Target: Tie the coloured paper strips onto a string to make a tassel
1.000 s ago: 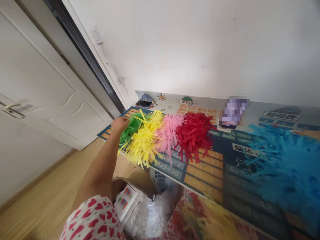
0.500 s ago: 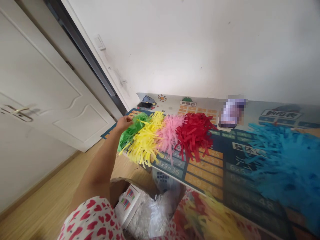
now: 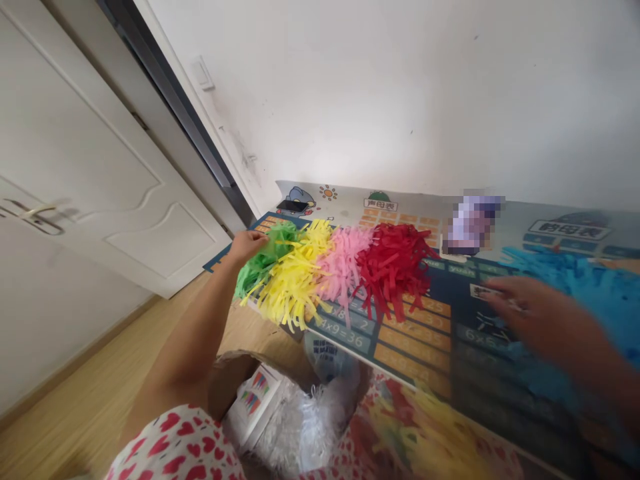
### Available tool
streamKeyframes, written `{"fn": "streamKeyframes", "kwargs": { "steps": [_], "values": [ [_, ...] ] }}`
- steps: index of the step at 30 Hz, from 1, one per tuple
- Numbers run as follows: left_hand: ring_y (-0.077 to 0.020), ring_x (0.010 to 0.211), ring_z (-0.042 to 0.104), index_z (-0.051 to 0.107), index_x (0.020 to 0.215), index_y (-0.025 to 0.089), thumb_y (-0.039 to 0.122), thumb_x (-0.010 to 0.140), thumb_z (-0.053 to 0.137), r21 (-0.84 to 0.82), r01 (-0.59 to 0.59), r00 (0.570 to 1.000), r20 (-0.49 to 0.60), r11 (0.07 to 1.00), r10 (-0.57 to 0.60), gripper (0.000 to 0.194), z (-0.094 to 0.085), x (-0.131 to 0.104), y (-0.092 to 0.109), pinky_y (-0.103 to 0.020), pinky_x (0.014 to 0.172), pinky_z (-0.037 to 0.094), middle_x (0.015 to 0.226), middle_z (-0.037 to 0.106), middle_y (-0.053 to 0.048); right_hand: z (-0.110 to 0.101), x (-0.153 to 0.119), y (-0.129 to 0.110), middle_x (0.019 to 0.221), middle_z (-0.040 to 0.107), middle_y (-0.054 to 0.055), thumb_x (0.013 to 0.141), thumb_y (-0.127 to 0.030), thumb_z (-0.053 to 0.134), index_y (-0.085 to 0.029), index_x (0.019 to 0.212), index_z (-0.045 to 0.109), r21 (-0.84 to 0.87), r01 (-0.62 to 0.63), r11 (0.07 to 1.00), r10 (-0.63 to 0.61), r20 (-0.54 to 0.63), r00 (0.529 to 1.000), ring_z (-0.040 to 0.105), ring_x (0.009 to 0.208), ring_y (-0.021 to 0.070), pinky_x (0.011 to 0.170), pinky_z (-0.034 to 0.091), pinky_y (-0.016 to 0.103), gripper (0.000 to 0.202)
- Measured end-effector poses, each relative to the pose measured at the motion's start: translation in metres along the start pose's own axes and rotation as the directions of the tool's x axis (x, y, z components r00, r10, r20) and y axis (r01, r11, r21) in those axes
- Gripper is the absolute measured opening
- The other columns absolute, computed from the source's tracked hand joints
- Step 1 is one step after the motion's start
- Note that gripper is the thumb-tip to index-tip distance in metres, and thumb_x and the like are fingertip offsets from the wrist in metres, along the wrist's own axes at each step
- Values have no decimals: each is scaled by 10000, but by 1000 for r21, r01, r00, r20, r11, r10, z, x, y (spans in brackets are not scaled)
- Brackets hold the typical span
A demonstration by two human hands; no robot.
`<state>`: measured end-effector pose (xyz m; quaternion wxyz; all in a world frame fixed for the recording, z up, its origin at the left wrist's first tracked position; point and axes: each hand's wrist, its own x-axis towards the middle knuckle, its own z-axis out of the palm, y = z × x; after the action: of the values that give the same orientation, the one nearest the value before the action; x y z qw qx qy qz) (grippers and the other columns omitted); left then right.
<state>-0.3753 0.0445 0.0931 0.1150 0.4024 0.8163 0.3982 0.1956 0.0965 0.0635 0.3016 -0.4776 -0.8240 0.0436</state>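
Note:
On the table's left part lies a row of fringed paper strips. Its sections are green fringe [image 3: 283, 243], yellow fringe [image 3: 295, 283], pink fringe [image 3: 344, 263] and red fringe [image 3: 397, 270]. My left hand [image 3: 247, 245] pinches the green fringe at the far left end. Over the right side of the table, my right hand [image 3: 535, 310] is smeared by motion, so its grip is unclear. Beside and behind it spreads a bunch of blue fringe [image 3: 600, 283], partly covered by the hand and forearm.
A printed mat [image 3: 345, 330] with times tables covers the table and curls up against the wall. A dark phone [image 3: 293, 207] and a pixelated item [image 3: 474, 223] lie at the back. Below the front edge, a cardboard box [image 3: 233, 373] holds plastic-wrapped things. At left stands a white door [image 3: 100, 167].
My right hand has come into view over the right side, where the blue fringe has shifted right and back. My left hand keeps its place at the green fringe.

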Motion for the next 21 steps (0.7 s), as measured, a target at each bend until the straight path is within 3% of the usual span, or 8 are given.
{"fn": "streamKeyframes", "kwargs": {
  "steps": [2, 4, 5, 7, 10, 14, 21],
  "values": [
    [-113, 503, 444, 678, 618, 162, 380, 570, 732, -65, 0, 999, 44, 998, 3, 230, 5, -7, 3, -233, 504, 295, 480, 543, 36, 34, 14, -55, 985, 724, 106, 879, -329, 624, -232, 946, 724, 274, 97, 957, -140, 143, 980, 672, 929, 213, 852, 523, 340, 154],
    [-110, 497, 454, 657, 603, 163, 416, 552, 744, -140, 9, 996, 89, 990, 3, 273, 10, -16, 5, -229, 503, 318, 493, 549, 31, 78, 34, -123, 994, 720, 78, 852, -274, 620, -215, 985, 726, 604, 94, 792, -282, 225, 933, 673, 912, 203, 867, 519, 348, 179],
    [-111, 502, 467, 654, 614, 163, 442, 547, 748, -182, 16, 994, 111, 983, 4, 302, 12, -21, 5, -228, 507, 336, 510, 557, 28, 101, 46, -156, 949, 721, 60, 815, -239, 641, -211, 945, 731, 720, 32, 693, -293, 241, 925, 671, 873, 194, 847, 522, 339, 161],
    [-115, 532, 508, 659, 654, 163, 492, 542, 757, -265, 38, 987, 158, 963, 4, 361, 15, -33, 6, -228, 530, 380, 562, 586, 17, 144, 71, -213, 902, 714, 36, 747, -168, 677, -190, 842, 719, 857, -258, 446, -136, 350, 927, 664, 844, 177, 818, 529, 308, 106],
    [-114, 554, 538, 661, 679, 158, 493, 512, 805, -363, 90, 973, 231, 928, -4, 401, 19, -50, 4, -233, 551, 417, 610, 608, 7, 195, 99, -267, 864, 693, 26, 798, -135, 578, -176, 846, 671, 861, -390, 327, -47, 427, 903, 673, 789, 154, 671, 546, 255, 112],
    [-79, 487, 477, 637, 639, 161, 401, 445, 883, -444, 156, 960, 279, 883, -29, 395, 23, -62, -2, -210, 489, 365, 571, 574, 36, 235, 108, -291, 846, 659, 16, 824, -172, 538, -170, 873, 609, 832, -510, 218, -24, 527, 850, 643, 584, 116, 440, 476, 199, 86],
    [-63, 440, 467, 547, 555, 160, 322, 403, 929, -529, 236, 938, 342, 815, -49, 441, 41, -55, -10, -195, 457, 341, 492, 528, 59, 258, 100, -284, 884, 634, 3, 771, -220, 602, -179, 903, 581, 837, -537, 108, -74, 546, 835, 608, 540, 95, 374, 416, 177, 140]
  ]
}}
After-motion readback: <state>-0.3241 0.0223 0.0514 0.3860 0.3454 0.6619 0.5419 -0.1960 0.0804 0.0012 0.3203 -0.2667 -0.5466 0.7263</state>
